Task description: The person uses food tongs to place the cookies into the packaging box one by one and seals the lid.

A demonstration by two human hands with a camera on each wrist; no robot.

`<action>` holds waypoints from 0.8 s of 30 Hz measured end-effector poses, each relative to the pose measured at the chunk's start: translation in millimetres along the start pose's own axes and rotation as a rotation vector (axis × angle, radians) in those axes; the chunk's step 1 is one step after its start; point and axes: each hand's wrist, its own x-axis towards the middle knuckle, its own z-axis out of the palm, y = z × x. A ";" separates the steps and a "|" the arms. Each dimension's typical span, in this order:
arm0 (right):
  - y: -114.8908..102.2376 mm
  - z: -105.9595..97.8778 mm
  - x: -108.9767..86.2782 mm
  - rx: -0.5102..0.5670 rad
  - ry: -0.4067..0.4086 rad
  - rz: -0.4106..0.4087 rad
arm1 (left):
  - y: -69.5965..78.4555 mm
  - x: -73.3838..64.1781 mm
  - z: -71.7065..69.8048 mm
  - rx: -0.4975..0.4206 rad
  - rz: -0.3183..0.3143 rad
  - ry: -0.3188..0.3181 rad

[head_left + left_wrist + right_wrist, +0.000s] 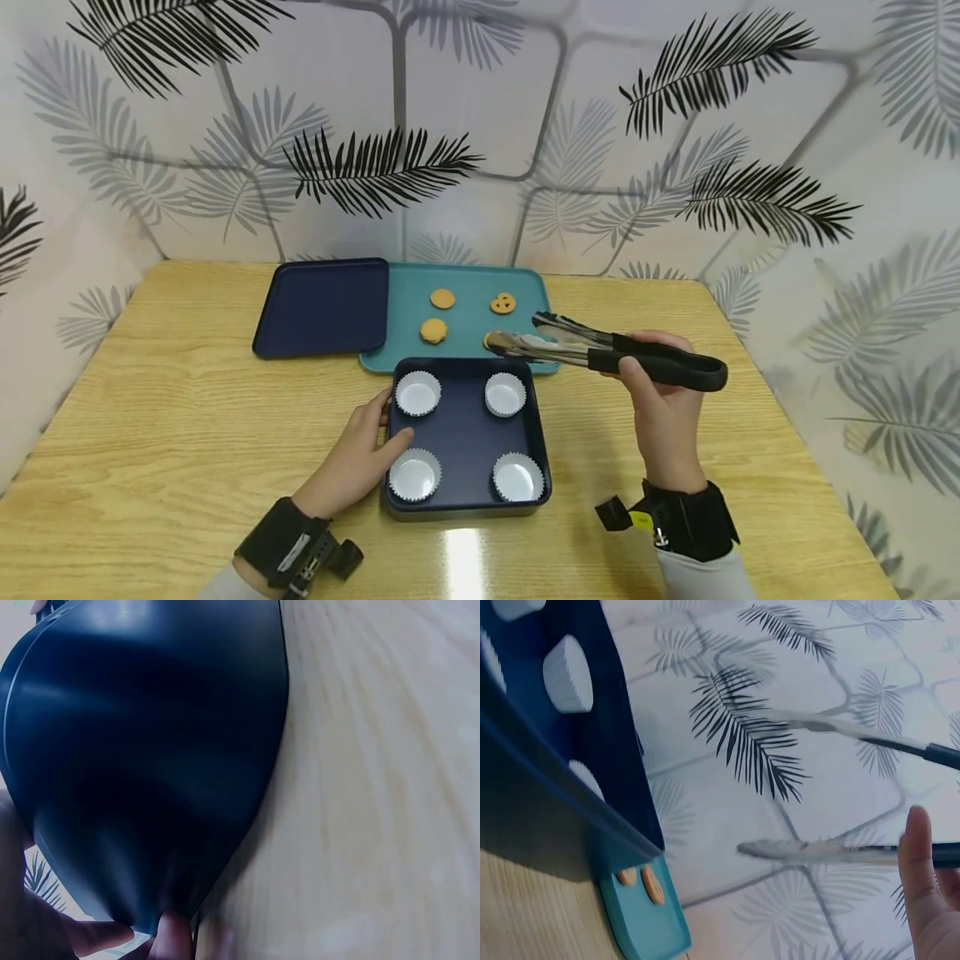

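My left hand (360, 458) grips the left wall of a deep navy baking pan (468, 454), thumb over the rim and fingers along the outside. Four-cornered and upright, the pan holds several white fluted paper cups, one near each corner, such as the near-right cup (518, 477). In my right hand (663, 425) is a pair of tongs (690, 369) with black handles, their arms spread apart and nothing between them in the right wrist view. Their tips hover over the front of the teal tray (408, 360), partly hiding a small cookie (488, 340).
On the teal tray lie a round biscuit (442, 298), a pretzel-shaped cookie (502, 303) and a scalloped biscuit (432, 331). A flat navy tray (322, 308) overlaps its left end. Behind the wooden table (187, 400) rises a leaf-patterned wall (465, 225).
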 end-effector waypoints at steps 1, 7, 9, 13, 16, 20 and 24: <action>-0.8 1.1 -1.0 0.032 -0.012 0.006 | -0.1 0.2 -0.1 0.004 -0.001 -0.001; -1.3 5.5 -3.5 0.172 -0.099 0.042 | 0.1 0.9 -0.5 0.013 0.012 0.005; -0.8 5.4 -4.1 0.184 -0.122 0.085 | 0.3 0.9 -0.6 0.014 0.015 0.005; 0.4 2.8 -7.5 0.180 -0.159 0.220 | 0.8 0.4 -0.7 0.014 0.016 0.002; 3.5 -1.4 -11.5 0.242 -0.207 0.320 | 0.4 0.3 -0.6 0.012 0.015 -0.001; 10.2 -7.1 -15.8 0.473 -0.289 0.359 | -0.2 -0.1 -0.6 0.014 0.014 -0.007; 13.8 -10.0 -17.0 0.720 -0.325 0.393 | -0.1 -0.8 -0.9 0.016 0.013 -0.006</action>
